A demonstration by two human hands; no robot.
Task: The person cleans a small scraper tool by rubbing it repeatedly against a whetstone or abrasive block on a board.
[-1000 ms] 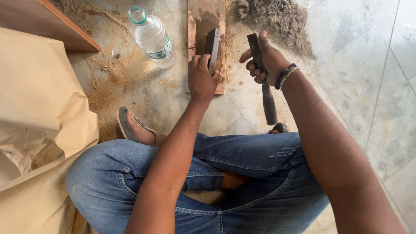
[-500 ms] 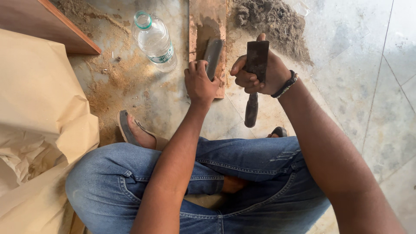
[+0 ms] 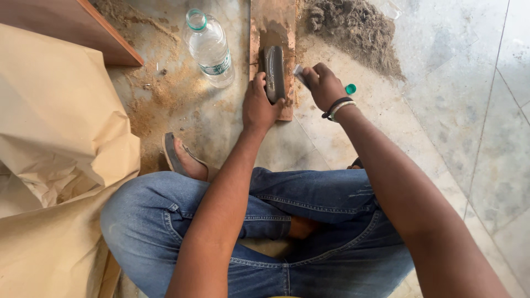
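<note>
My left hand (image 3: 259, 105) grips a dark grey oblong block (image 3: 274, 72) that lies lengthwise on a narrow wooden plank (image 3: 273, 19) on the floor. My right hand (image 3: 323, 85) is fisted just right of the plank, level with the block. A small pale grey end of a tool (image 3: 298, 70) sticks out past its fingers, and the rest is hidden under the hand. A dark and a light band circle the right wrist. I sit cross-legged in blue jeans (image 3: 309, 209).
A clear plastic bottle (image 3: 210, 48) with a green neck ring lies left of the plank on sawdust. A green cap (image 3: 350, 89) sits by my right hand. Grey dust is heaped (image 3: 353, 33) at the upper right. Crumpled brown paper (image 3: 55, 165) and a wooden board (image 3: 72, 22) fill the left. A sandalled foot (image 3: 179, 157) is near.
My right hand, which held a long dark tool raised over the floor, has come down beside the plank and block. The left hand stayed on the grey block.
</note>
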